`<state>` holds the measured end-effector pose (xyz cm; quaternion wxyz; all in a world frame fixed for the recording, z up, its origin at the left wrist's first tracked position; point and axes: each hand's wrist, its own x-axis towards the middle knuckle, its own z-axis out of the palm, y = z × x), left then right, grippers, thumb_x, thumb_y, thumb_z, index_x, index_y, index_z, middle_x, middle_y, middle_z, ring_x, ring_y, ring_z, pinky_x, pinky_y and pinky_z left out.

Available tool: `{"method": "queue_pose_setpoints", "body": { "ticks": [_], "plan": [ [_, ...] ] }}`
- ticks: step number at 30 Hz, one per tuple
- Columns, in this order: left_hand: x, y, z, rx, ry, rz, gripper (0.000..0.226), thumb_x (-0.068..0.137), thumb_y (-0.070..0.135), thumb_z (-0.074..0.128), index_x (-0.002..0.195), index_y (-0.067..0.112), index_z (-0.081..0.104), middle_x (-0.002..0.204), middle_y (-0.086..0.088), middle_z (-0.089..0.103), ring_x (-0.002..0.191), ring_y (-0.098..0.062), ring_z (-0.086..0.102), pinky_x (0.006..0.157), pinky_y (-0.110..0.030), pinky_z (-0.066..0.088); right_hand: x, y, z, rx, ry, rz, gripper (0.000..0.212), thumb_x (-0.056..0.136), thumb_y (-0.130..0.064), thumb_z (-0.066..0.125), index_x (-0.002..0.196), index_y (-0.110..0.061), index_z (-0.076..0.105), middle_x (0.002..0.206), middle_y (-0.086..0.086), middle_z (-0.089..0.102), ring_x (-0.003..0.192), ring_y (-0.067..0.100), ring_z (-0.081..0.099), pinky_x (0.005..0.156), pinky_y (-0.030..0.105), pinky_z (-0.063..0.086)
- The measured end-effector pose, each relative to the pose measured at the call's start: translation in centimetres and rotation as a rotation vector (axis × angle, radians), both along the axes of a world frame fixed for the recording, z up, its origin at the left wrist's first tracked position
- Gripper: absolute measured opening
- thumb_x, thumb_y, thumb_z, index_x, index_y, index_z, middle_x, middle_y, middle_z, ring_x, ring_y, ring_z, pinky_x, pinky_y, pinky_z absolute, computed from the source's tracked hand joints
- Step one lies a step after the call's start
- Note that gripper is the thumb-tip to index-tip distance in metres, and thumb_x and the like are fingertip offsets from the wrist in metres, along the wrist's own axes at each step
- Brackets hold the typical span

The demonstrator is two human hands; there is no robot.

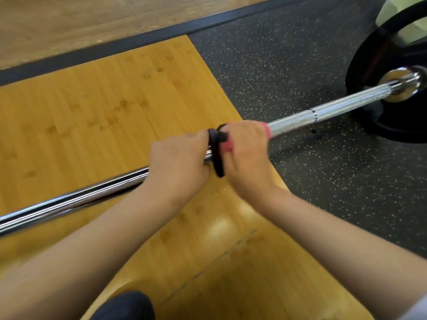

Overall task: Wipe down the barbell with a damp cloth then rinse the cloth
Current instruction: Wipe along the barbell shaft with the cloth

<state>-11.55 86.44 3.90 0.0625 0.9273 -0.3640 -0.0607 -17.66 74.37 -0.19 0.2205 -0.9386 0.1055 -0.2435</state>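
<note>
Right grip (247, 148) is curling tight around the soft pink cloth (266, 130), wrapping it over the heavy, stiff, slick barbell (328, 110), while left grip (178, 162) is clasping that barbell alongside.

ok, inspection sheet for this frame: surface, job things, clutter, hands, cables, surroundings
Surface: bamboo-look platform beside black speckled rubber flooring.
Job's things: barbell runs over both; pink cloth wrapped on its shaft.
Clutter: black ring-shaped item on the bar between the hands, type unclear.
Hands: left hand grips the barbell shaft; right hand grips the pink cloth.
Cables: nothing seen.
Surroundings: black weight plate on the far end; paler wood floor beyond a dark strip.
</note>
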Motion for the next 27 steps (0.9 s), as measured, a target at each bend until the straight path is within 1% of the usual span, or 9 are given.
{"method": "queue_pose_setpoints", "body": {
  "ticks": [4, 6, 8, 12, 14, 16, 21, 24, 27],
  "plan": [
    [-0.6, 0.6, -1.0, -0.075, -0.142, 0.055, 0.006, 0.087, 0.019, 0.054, 0.087, 0.017, 0.049, 0.069, -0.006, 0.061, 0.062, -0.033, 0.062, 0.044, -0.024, 0.013, 0.3, 2.7, 0.5, -0.013, -0.031, 0.031, 0.019, 0.085, -0.014, 0.043, 0.084, -0.005, 0.06, 0.081, 0.007, 0.061, 0.082, 0.029, 0.055, 0.081, 0.037, 0.033],
    [-0.1, 0.8, -1.2, -0.018, -0.08, 0.034, 0.008, 0.088, 0.026, 0.053, 0.089, 0.018, 0.05, 0.072, -0.007, 0.06, 0.07, -0.035, 0.063, 0.045, -0.027, 0.025, 0.0, 1.0, 0.5, -0.079, -0.019, 0.133, 0.021, 0.089, -0.016, 0.043, 0.087, -0.004, 0.061, 0.083, 0.007, 0.063, 0.084, 0.029, 0.057, 0.083, 0.037, 0.035],
    [1.1, 0.5, -1.1, 0.081, 0.128, 0.014, 0.018, 0.09, 0.037, 0.052, 0.087, 0.019, 0.053, 0.077, -0.007, 0.061, 0.077, -0.033, 0.062, 0.053, -0.029, 0.035, -0.2, -0.9, 0.5, -0.103, -0.002, 0.198, 0.019, 0.089, -0.015, 0.045, 0.086, -0.005, 0.061, 0.08, 0.007, 0.062, 0.081, 0.028, 0.055, 0.081, 0.037, 0.037],
    [4.4, -0.3, 0.0, 0.143, 0.97, 0.024, 0.03, 0.083, 0.032, 0.07, 0.073, 0.01, 0.051, 0.057, -0.005, 0.054, 0.047, -0.022, 0.047, 0.046, -0.024, 0.036, -0.2, -5.4, 0.4, -0.111, 0.026, 0.054, 0.014, 0.091, -0.013, 0.049, 0.077, -0.012, 0.048, 0.07, 0.0, 0.045, 0.068, 0.022, 0.04, 0.071, 0.033, 0.03],
    [4.9, -0.1, 0.1, 0.125, 1.15, 0.044, 0.032, 0.082, 0.027, 0.071, 0.07, 0.01, 0.048, 0.051, -0.001, 0.05, 0.04, -0.018, 0.042, 0.047, -0.025, 0.035, -0.7, -8.0, 0.5, -0.117, 0.043, -0.043, 0.018, 0.094, -0.011, 0.046, 0.077, -0.017, 0.041, 0.07, -0.002, 0.042, 0.066, 0.02, 0.037, 0.071, 0.033, 0.029],
    [4.4, 0.0, 0.4, 0.107, 1.028, 0.05, 0.033, 0.079, 0.034, 0.073, 0.074, 0.01, 0.052, 0.057, -0.001, 0.057, 0.046, -0.018, 0.051, 0.053, -0.027, 0.04, -1.1, -9.7, 0.7, -0.103, 0.058, -0.09, 0.017, 0.095, -0.013, 0.042, 0.079, -0.019, 0.037, 0.071, -0.003, 0.042, 0.068, 0.018, 0.036, 0.071, 0.03, 0.028],
    [1.4, -1.3, 0.8, 0.1, 0.292, -0.01, 0.036, 0.08, 0.05, 0.065, 0.104, 0.031, 0.046, 0.087, 0.012, 0.056, 0.082, -0.019, 0.053, 0.055, -0.029, 0.032, -0.9, -7.0, 1.1, -0.084, 0.08, -0.136, 0.023, 0.094, -0.029, 0.041, 0.078, -0.015, 0.05, 0.075, 0.003, 0.053, 0.075, 0.025, 0.047, 0.078, 0.04, 0.034],
    [0.3, -2.6, 0.3, 0.011, 0.32, -0.075, 0.031, 0.084, 0.042, 0.06, 0.111, 0.033, 0.046, 0.091, 0.007, 0.059, 0.089, -0.023, 0.059, 0.059, -0.029, 0.037, -0.5, -2.5, 0.6, -0.107, 0.043, -0.028, 0.035, 0.093, -0.039, 0.042, 0.086, -0.012, 0.063, 0.082, 0.005, 0.062, 0.083, 0.028, 0.053, 0.085, 0.042, 0.034],
    [0.8, -2.0, 0.4, -0.037, 0.424, -0.056, 0.018, 0.084, 0.034, 0.058, 0.097, 0.037, 0.045, 0.085, 0.009, 0.062, 0.081, -0.02, 0.061, 0.062, -0.032, 0.047, -0.3, -1.5, 0.3, -0.142, 0.039, -0.014, 0.037, 0.095, -0.041, 0.041, 0.089, -0.013, 0.064, 0.085, 0.003, 0.063, 0.086, 0.026, 0.055, 0.088, 0.041, 0.037]
  ]
}}
